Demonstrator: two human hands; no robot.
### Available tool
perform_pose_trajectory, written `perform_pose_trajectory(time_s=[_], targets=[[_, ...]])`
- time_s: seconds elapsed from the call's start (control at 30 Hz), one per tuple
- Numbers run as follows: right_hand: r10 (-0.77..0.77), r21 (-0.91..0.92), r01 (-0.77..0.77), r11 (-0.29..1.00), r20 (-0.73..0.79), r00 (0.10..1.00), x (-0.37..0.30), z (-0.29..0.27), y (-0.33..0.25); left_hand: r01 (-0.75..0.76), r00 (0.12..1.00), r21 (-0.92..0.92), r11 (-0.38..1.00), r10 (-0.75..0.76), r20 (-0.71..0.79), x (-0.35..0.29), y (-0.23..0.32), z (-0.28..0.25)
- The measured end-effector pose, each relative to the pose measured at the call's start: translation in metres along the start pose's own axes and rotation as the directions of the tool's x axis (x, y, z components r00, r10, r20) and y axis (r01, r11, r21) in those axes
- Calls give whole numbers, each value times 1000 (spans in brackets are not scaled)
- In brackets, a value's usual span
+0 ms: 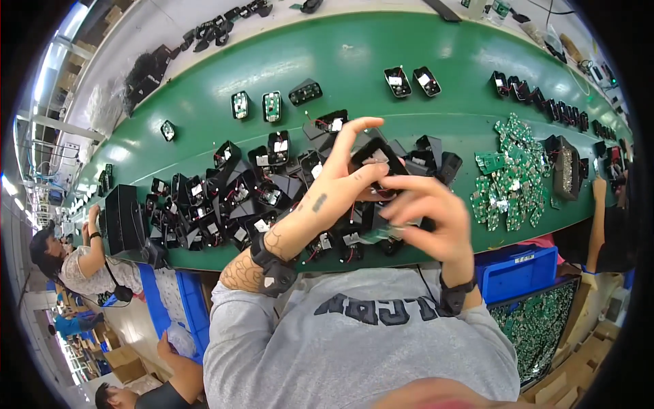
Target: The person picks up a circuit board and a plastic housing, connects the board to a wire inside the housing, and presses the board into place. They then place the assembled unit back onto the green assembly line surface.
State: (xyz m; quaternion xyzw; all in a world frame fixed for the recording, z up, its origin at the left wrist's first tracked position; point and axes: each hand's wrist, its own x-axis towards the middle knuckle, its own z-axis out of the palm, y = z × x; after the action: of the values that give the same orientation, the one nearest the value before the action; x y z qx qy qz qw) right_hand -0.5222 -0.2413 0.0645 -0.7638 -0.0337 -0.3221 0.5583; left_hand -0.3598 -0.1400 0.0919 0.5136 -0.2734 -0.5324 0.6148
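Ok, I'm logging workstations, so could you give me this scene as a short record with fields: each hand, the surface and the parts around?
Left hand: holds a black case
Right hand: close by, motion-blurred, with a blurred green piece at its fingertips; grip unclear
Surface: green table
Left and around hands: heap of black cases, some showing wires
Right of hands: pile of green circuit boards
Near edge, right: blue bin

There it was: blur smeared the right hand (437, 215) and the green piece (381, 234) near its fingers! The left hand (353, 174) partly hid a black housing (377, 151); at far right, black cases (602, 129) sat too small to make out.
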Motion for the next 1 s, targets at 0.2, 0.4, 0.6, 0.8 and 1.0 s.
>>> perform_pose_trajectory(time_s=[0.2,0.4,0.6,0.8,1.0], targets=[[87,-122,-94,988,-59,994,-7,19,16,51,998,-163,985,-43,49,-12,-15,-16],[516,980,-74,187,-34,856,-27,9,34,-65,996,-49,997,62,-61,-24,-29,-7],[776,918,-196,344,-161,609,-27,10,31,-237,907,171,956,281,-314,-28,-37,2],[588,885,-198,422,-101,802,-41,6,30,-274,888,177,945,320,-331,-32,-38,5],[518,708,-271,651,-154,841,-44,22,20,-271,895,152,951,307,-325,-34,-38,8]])
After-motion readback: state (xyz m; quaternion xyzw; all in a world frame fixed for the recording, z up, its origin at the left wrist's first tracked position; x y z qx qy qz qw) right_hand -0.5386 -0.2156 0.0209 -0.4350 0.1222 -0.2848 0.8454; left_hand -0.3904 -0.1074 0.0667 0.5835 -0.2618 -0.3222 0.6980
